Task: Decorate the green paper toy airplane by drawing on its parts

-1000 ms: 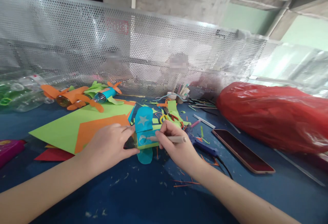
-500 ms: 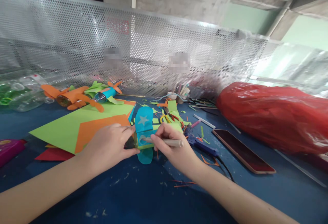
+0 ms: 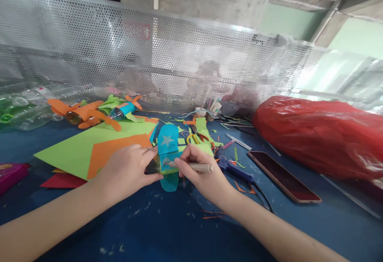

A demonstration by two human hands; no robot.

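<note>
Beyond the right hand (image 3: 206,179), a perforated screen (image 3: 179,46) backs the blue table (image 3: 161,222).

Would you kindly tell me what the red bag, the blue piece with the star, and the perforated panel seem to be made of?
Red bag: probably thin plastic, glossy, judging by its wrinkles and highlights.
Blue piece with the star: seemingly matte paper or thin card, showing little sheen.
Perforated panel: likely metal, judging by its silvery-grey shine.
</note>
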